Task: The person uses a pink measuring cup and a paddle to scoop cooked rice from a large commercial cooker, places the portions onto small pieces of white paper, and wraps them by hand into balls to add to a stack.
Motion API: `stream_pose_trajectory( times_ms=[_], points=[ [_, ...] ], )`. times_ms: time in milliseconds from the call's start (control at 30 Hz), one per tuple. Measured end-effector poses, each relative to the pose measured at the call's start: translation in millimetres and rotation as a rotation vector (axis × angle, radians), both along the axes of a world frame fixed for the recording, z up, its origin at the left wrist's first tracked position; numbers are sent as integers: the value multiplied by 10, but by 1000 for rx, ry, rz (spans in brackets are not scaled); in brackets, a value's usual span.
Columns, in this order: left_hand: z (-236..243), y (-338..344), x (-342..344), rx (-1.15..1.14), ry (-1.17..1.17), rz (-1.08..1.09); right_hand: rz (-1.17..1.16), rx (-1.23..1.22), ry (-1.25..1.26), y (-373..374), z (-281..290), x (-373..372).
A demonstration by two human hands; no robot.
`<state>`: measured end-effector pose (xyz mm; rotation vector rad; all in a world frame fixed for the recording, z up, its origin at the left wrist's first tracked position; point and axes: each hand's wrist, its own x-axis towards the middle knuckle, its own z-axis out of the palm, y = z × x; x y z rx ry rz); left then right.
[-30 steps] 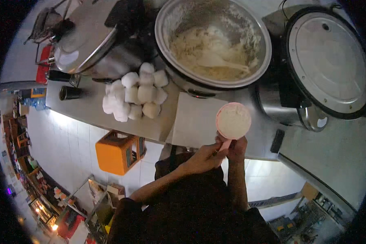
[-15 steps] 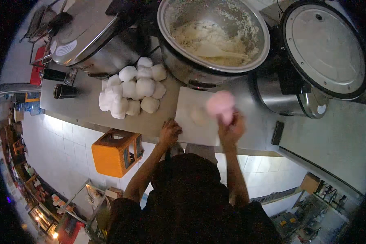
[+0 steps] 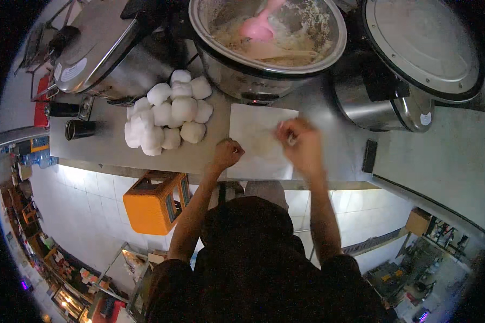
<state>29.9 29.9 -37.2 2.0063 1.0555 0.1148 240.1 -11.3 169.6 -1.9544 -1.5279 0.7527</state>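
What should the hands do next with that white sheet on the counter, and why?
Probably smooth the white sheet flat. The left hand rests on its left edge and the right hand is over its right side, blurred, so I cannot tell what it holds. The pink scoop lies in the big pot, and a pile of white balls sits beside the sheet.

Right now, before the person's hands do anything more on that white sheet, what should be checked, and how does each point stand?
1. White sheet lies flat on the counter: ok.
2. Left hand rests at the sheet's left edge: ok.
3. Right hand holds something: cannot tell, it is blurred.
4. Pink scoop out of the way, in the open pot: ok.
5. Pile of white balls apart from the sheet: ok.
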Motion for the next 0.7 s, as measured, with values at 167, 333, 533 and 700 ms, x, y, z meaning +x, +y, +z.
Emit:
stream_pose_trajectory(
  times_ms=[167, 333, 533, 700],
  points=[
    [-63, 54, 20, 4, -97, 38, -66, -67, -409, -1093, -1301, -259],
    [-93, 126, -71, 50, 22, -6, -78, 70, -272, -1367, -1548, 30],
    [609, -152, -155, 196, -69, -138, 23, 57, -287, -1307, -1427, 188],
    [362, -486, -183, 388, 63, -316, 118, 159, -218, -1341, -1604, 326]
  ],
)
